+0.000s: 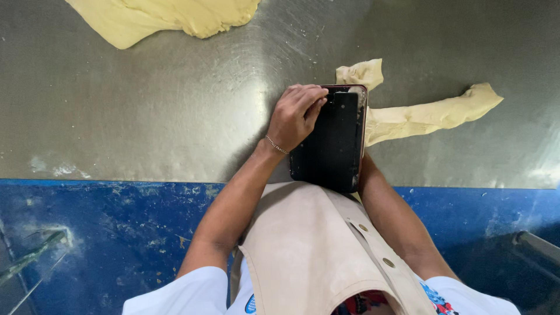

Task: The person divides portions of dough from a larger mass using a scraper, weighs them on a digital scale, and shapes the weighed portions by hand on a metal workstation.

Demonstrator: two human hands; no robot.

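Observation:
A black rectangular tray (332, 140) with a reddish rim is held flat just above the near edge of a steel table (175, 105). My left hand (296, 115) lies on the tray's far left corner, fingers curled over its top edge; a thin chain is on that wrist. My right forearm (391, 216) runs up under the tray's right side, and the hand itself is hidden behind the tray. A long strip of pale yellow dough (431, 111) lies on the table just right of the tray, with a folded end (361, 73) beyond the tray's far edge.
A large sheet of the same dough (169, 17) lies at the far left of the table. The table's front face is blue and scuffed (116, 221). A beige apron (309, 251) covers my front. A metal bar (536, 245) shows at lower right.

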